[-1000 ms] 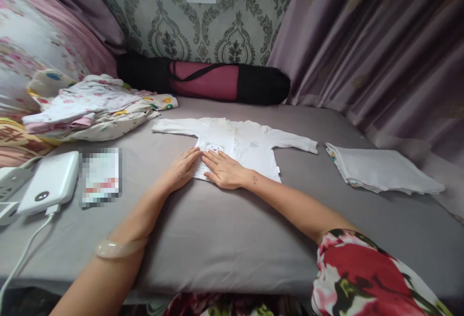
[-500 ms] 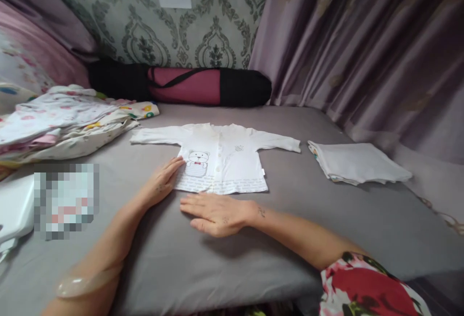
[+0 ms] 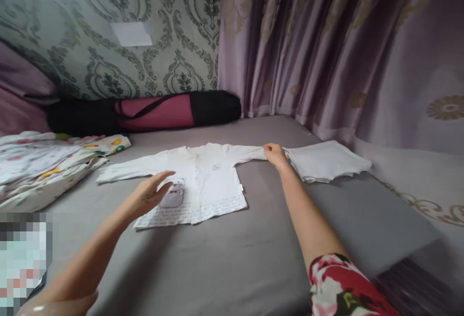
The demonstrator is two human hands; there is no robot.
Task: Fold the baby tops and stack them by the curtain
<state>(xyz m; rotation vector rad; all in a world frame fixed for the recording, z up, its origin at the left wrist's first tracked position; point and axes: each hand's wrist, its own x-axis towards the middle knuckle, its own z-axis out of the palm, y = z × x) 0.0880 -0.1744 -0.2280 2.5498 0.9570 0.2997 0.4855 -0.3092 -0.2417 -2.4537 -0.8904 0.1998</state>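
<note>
A small white long-sleeved shirt [image 3: 206, 185] with a bear print lies spread on the grey sheet [image 3: 224, 267], both sleeves stretched out sideways. My right hand [image 3: 275, 155] pinches the cuff of the sleeve on the right. Above the shirt's left part, over the bear print, my left hand [image 3: 150, 195] hovers with thumb and fingers apart, holding nothing. Just beyond my right hand lies a folded white cloth [image 3: 329, 160] with uneven layered edges.
Patterned clothes [image 3: 47, 161] are heaped at the left. A long black and maroon bag [image 3: 155, 112] lies along the wall. Purple curtains [image 3: 308, 40] hang at the right. A blurred-out object [image 3: 21, 263] sits at the lower left.
The view has turned right. My right hand has gone from the sheet below the hem to the right cuff and taken hold of it. My left hand has lifted over the shirt.
</note>
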